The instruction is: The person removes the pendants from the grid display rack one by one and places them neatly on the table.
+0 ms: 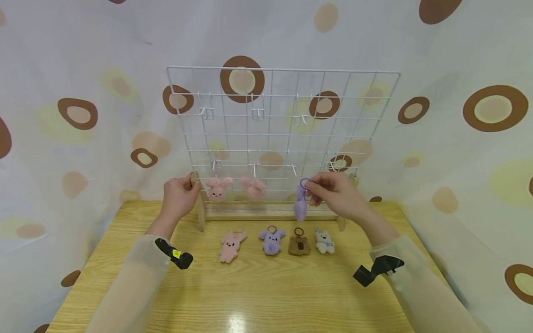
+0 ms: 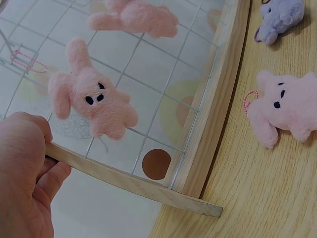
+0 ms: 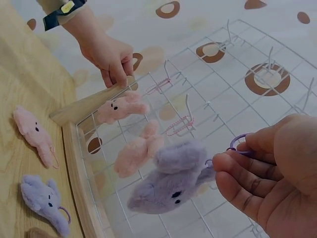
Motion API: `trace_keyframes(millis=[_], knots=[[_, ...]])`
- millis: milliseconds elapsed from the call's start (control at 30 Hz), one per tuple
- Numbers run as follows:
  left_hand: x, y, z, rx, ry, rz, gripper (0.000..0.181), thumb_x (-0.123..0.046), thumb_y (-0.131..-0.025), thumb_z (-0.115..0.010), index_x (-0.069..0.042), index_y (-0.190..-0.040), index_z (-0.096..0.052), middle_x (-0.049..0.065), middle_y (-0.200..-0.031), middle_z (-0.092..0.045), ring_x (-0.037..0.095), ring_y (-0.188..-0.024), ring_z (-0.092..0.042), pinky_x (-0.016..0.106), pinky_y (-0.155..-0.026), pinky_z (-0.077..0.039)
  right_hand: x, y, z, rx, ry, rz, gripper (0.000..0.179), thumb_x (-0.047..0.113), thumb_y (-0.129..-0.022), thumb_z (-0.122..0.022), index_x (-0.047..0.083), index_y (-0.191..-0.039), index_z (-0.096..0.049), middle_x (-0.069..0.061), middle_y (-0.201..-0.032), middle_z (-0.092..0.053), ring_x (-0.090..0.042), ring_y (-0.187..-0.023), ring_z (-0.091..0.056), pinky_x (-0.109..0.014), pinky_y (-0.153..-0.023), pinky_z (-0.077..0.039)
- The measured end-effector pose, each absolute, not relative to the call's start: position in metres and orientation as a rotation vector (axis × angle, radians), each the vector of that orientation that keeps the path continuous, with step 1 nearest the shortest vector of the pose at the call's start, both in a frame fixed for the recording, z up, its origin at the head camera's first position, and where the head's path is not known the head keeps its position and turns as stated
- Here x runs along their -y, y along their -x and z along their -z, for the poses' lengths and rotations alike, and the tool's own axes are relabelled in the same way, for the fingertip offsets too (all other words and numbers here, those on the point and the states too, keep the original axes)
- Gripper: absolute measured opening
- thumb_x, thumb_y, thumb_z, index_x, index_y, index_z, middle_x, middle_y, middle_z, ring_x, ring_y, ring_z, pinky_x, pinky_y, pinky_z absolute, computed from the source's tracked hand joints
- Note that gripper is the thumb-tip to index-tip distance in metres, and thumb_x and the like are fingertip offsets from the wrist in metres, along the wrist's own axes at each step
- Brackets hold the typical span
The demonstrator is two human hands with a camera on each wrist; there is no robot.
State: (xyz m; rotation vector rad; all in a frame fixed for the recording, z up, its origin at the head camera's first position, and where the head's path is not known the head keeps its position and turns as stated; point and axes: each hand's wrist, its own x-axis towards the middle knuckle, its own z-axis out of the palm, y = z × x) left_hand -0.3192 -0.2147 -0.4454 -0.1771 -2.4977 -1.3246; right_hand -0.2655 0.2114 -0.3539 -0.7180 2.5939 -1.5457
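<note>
My left hand [image 1: 180, 196] grips the top of the wooden side post [image 1: 201, 210] at the left end of a white wire grid rack [image 1: 233, 95]. In front of the lower right part of the grid, my right hand [image 1: 339, 193] pinches the purple ring [image 3: 241, 144] of a lavender plush keychain [image 1: 300, 209], which dangles below the fingers. Two pink plush bunnies hang from lower hooks to the left of it, one facing forward [image 1: 217, 190] and one turned away [image 1: 255, 188]. A bare white hook [image 1: 294, 170] sticks out beside the lavender plush.
On the wooden table [image 1: 250, 291], before the rack's base, lie a pink bunny [image 1: 230, 247], a lavender plush [image 1: 272, 243], a brown plush [image 1: 299, 246] and a white plush [image 1: 324, 242]. Higher on the grid are bare hooks [image 1: 204, 111]. Behind hangs a patterned curtain [image 1: 137, 55].
</note>
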Motion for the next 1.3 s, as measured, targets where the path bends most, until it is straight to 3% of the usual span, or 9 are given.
trace_keyframes(millis=[300,533,833,1300], knots=[[0.215,0.317,0.445,2.502,0.184,1.340,0.034,-0.008,-0.103,-0.062,0.009,-0.131,-0.069,0.021,-0.095,-0.078,0.012,-0.053,-0.050,0.023,-0.045,-0.036,-0.231,0.247,0.366,-2.557,0.704,1.575,0.021,0.010,-0.108,-0.062,-0.006,-0.101,-0.073,-0.020,-0.089,-0.073,-0.029,-0.071,-0.070,-0.037,-0.069,-0.061],[0.216,0.316,0.443,2.517,0.181,1.343,0.034,-0.010,-0.104,-0.062,0.009,-0.131,-0.070,0.022,-0.093,-0.077,0.013,-0.051,-0.048,0.023,-0.044,-0.036,-0.244,0.234,0.379,-2.574,0.637,1.549,0.021,0.013,-0.108,-0.063,-0.004,-0.101,-0.073,-0.017,-0.083,-0.072,-0.026,-0.071,-0.070,-0.032,-0.060,-0.055],[0.216,0.318,0.444,2.525,0.170,1.348,0.034,-0.010,-0.105,-0.062,0.008,-0.133,-0.069,0.020,-0.096,-0.078,0.013,-0.053,-0.050,0.023,-0.045,-0.038,-0.256,0.218,0.395,-2.544,0.582,1.576,0.024,0.016,-0.109,-0.063,-0.005,-0.101,-0.073,-0.021,-0.086,-0.072,-0.029,-0.072,-0.070,-0.037,-0.069,-0.061],[0.216,0.317,0.443,2.524,0.176,1.327,0.032,-0.008,-0.104,-0.062,0.007,-0.130,-0.071,0.021,-0.089,-0.077,0.013,-0.049,-0.046,0.025,-0.043,-0.035,-0.281,0.190,0.417,-2.510,0.549,1.575,0.022,0.013,-0.109,-0.061,-0.005,-0.104,-0.072,-0.022,-0.087,-0.072,-0.028,-0.074,-0.072,-0.036,-0.069,-0.061]])
